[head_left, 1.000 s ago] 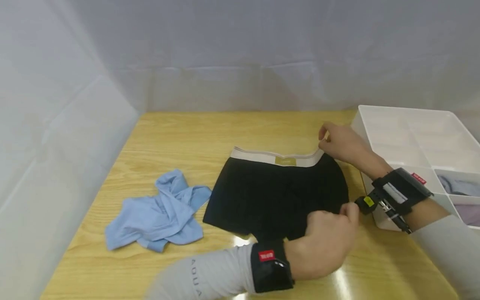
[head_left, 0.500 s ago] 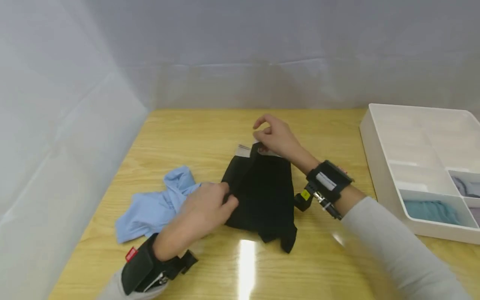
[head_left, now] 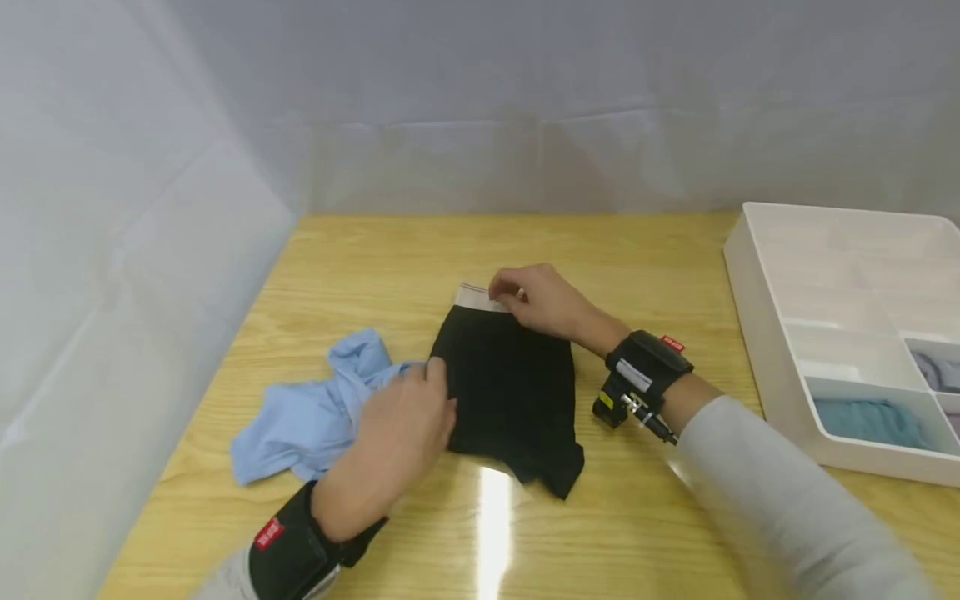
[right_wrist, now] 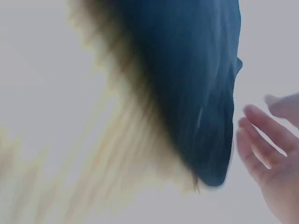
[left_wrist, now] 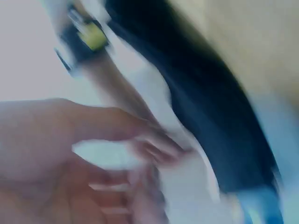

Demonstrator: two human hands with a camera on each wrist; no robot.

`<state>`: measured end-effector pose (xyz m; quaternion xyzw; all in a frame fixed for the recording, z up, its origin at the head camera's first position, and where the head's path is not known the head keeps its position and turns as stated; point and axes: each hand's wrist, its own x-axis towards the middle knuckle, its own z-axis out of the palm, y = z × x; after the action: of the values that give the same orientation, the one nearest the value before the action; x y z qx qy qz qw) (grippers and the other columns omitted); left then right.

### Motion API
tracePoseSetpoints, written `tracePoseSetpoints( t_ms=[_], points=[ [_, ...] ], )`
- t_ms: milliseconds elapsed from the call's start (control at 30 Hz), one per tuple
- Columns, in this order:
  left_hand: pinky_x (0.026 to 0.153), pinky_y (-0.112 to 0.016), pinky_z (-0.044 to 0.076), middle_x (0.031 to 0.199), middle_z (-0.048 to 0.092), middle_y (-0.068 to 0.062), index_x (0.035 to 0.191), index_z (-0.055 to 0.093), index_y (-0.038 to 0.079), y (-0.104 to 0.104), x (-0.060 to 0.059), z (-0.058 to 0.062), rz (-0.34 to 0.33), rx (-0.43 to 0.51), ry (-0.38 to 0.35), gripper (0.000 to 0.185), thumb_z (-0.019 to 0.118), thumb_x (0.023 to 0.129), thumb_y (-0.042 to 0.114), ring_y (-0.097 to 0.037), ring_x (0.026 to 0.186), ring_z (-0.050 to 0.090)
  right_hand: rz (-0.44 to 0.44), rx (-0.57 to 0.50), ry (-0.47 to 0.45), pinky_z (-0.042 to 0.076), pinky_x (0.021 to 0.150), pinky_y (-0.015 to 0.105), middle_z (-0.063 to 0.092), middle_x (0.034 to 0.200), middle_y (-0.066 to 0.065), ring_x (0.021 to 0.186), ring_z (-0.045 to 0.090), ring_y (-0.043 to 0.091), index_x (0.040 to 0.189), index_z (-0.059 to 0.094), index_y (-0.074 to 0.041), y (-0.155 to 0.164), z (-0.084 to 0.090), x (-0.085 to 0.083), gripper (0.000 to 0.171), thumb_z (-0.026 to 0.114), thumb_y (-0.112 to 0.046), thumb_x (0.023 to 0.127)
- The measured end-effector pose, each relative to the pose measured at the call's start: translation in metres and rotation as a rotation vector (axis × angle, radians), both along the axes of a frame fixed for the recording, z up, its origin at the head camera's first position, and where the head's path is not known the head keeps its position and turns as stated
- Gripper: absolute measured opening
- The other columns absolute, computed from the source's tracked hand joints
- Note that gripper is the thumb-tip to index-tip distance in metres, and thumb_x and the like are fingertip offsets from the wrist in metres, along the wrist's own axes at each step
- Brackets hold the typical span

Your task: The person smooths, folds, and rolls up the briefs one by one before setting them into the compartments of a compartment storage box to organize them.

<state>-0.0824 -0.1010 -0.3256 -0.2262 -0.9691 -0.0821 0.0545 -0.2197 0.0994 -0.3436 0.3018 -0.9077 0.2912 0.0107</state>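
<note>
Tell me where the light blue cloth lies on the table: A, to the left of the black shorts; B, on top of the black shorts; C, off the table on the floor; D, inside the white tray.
A: in the head view the light blue cloth lies crumpled on the wooden table, left of the folded black shorts, by the left hand.

Nothing can be read. Small red tags sit on the black wrist straps behind the left hand and right hand, their white print too small to read.
</note>
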Motion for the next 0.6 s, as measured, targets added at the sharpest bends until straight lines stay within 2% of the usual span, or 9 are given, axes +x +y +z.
tracePoseSetpoints(
  t_ms=[67,133,167,233,300,367,467,533,600],
  points=[
    [0.058,-0.037,0.050,0.087,0.056,-0.011,0.100,0.055,0.001,0.016,0.014,-0.001,-0.163,0.027,0.066,0.028,0.068,0.089,0.024,-0.027,0.075,0.058,0.095,0.169,0.100,0.051,0.082,0.038,0.067,0.103,0.010,0.095,0.064,0.024,0.103,0.069,-0.005,0.009,0.002,0.004,0.017,0.055,-0.003,0.094],
    [0.068,-0.035,0.048,0.100,0.055,-0.008,0.109,0.056,0.007,0.031,0.027,-0.003,-0.324,0.002,0.019,0.030,0.061,0.094,0.033,-0.025,0.087,0.054,0.143,0.298,0.158,0.051,0.083,0.040,0.065,0.108,0.011,0.099,0.062,0.027,0.103,0.070,-0.005,0.019,0.003,0.009,0.017,0.056,-0.003,0.093],
    [0.073,-0.035,0.046,0.106,0.053,-0.006,0.111,0.056,0.011,0.038,0.032,-0.004,-0.382,-0.028,-0.018,0.032,0.057,0.096,0.038,-0.024,0.093,0.052,0.137,0.350,0.178,0.051,0.084,0.040,0.064,0.110,0.012,0.101,0.061,0.028,0.104,0.071,-0.005,0.024,0.003,0.012,0.018,0.057,-0.003,0.093],
    [0.079,-0.037,0.043,0.112,0.052,-0.003,0.115,0.056,0.016,0.049,0.038,-0.008,-0.433,-0.117,-0.055,0.036,0.050,0.097,0.047,-0.022,0.100,0.049,0.088,0.412,0.196,0.051,0.083,0.041,0.063,0.111,0.013,0.101,0.061,0.030,0.106,0.071,-0.005,0.036,0.003,0.020,0.017,0.060,-0.004,0.092],
    [0.082,-0.040,0.042,0.113,0.053,-0.003,0.114,0.056,0.019,0.057,0.040,-0.012,-0.407,-0.217,-0.038,0.039,0.047,0.096,0.053,-0.022,0.103,0.049,0.019,0.451,0.198,0.053,0.077,0.041,0.063,0.108,0.014,0.096,0.061,0.031,0.107,0.071,-0.005,0.049,0.004,0.030,0.018,0.062,-0.005,0.091],
    [0.086,-0.044,0.043,0.109,0.056,-0.003,0.110,0.058,0.018,0.059,0.038,-0.016,-0.333,-0.300,0.020,0.042,0.050,0.093,0.056,-0.023,0.102,0.052,-0.041,0.475,0.195,0.053,0.070,0.040,0.062,0.100,0.014,0.088,0.062,0.030,0.106,0.071,-0.004,0.062,0.004,0.042,0.018,0.064,-0.005,0.090],
    [0.090,-0.048,0.044,0.107,0.060,-0.006,0.110,0.061,0.014,0.056,0.033,-0.018,-0.217,-0.395,0.068,0.046,0.060,0.088,0.055,-0.025,0.102,0.056,-0.083,0.479,0.198,0.051,0.061,0.037,0.059,0.089,0.013,0.075,0.060,0.027,0.104,0.071,-0.003,0.078,0.004,0.067,0.017,0.066,-0.005,0.088],
    [0.090,-0.048,0.045,0.108,0.060,-0.009,0.114,0.060,0.010,0.051,0.029,-0.019,-0.196,-0.420,0.092,0.040,0.065,0.089,0.042,-0.027,0.102,0.058,-0.102,0.479,0.198,0.050,0.059,0.035,0.058,0.086,0.011,0.071,0.058,0.024,0.103,0.071,-0.002,0.085,0.004,0.087,0.017,0.068,-0.008,0.087],
    [0.086,-0.045,0.048,0.109,0.059,-0.010,0.116,0.058,0.009,0.045,0.023,-0.019,-0.220,-0.424,0.097,0.034,0.067,0.091,0.028,-0.027,0.102,0.057,-0.118,0.485,0.191,0.050,0.060,0.035,0.058,0.090,0.013,0.075,0.058,0.025,0.105,0.070,0.000,0.090,0.004,0.110,0.022,0.070,-0.014,0.088]
  ],
)
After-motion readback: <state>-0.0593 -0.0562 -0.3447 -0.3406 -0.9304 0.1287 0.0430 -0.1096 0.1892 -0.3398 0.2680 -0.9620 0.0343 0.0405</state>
